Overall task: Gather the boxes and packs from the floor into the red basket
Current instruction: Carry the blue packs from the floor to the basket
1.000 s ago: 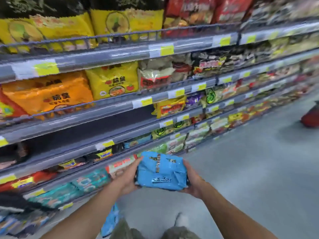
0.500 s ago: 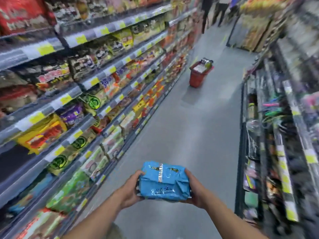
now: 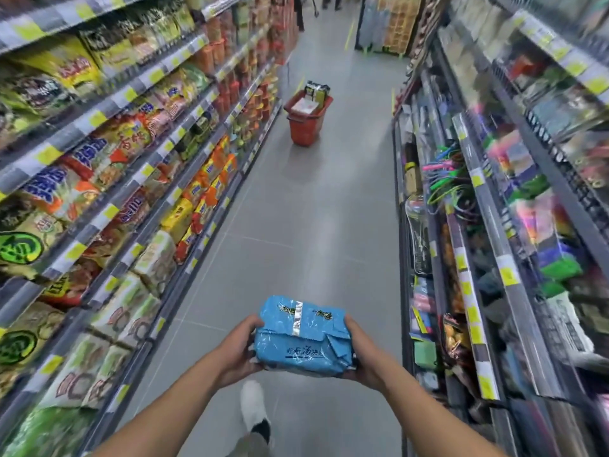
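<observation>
The person is holding a blue pack [image 3: 301, 338] out in front, low, over the grey floor [image 3: 313, 225]. The red basket [image 3: 304, 130] is standing far ahead in the middle of the aisle, well apart from the pack.

I am thinking a few things could go wrong. The pack's wrapper is looking shiny and crinkly, so it could be slipping out if the hands are squeezing too softly. It looks puffy too, so a hard squeeze could be crushing what is inside. The basket is already looking full, with a box [image 3: 316, 90] poking up over its rim. A pack dropped on top could be sliding off and landing back on the floor. The shelves on the left [image 3: 131, 192] and the shelves on the right [image 3: 478, 192] are standing close on both sides, so a swinging elbow could be knocking more packs down.

Both arms are reaching forward, a bit bent. The left hand [image 3: 237, 349] is gripping the pack's left end, and the right hand [image 3: 364, 354] is gripping its right end. The fingers [image 3: 245, 328] on each side are curling round the pack, thumbs on top. One white shoe [image 3: 252, 404] is showing below.
</observation>
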`<action>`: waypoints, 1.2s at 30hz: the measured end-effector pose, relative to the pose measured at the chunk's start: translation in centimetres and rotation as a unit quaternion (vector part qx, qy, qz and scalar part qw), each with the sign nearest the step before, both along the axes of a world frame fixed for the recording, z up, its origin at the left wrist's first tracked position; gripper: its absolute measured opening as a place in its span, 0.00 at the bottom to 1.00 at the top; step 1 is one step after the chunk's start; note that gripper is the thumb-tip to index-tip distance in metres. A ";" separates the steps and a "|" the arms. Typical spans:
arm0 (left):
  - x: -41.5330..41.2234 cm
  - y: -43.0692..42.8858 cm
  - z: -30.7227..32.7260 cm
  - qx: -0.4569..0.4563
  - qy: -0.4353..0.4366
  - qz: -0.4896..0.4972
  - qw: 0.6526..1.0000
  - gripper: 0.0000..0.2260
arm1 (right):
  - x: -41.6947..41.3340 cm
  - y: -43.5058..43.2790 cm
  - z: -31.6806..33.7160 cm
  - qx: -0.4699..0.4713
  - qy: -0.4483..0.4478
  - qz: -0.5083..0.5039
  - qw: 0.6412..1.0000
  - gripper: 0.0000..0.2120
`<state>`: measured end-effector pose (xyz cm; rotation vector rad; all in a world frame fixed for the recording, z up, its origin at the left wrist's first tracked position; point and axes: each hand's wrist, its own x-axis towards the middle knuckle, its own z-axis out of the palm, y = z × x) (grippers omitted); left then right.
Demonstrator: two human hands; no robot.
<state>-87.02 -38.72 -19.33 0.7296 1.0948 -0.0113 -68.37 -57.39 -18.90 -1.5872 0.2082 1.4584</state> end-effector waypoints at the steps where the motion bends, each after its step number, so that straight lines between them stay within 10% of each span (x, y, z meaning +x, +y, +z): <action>1: 0.7 1.0 -0.3 0.003 0.003 -0.004 1.000 0.16 | 0.7 0.8 -0.1 0.000 -0.001 0.002 1.000 0.27; 36: 53.3 51.9 2.4 0.059 -0.044 -0.139 0.988 0.15 | 50.1 49.1 1.8 0.038 -0.087 -0.050 0.994 0.24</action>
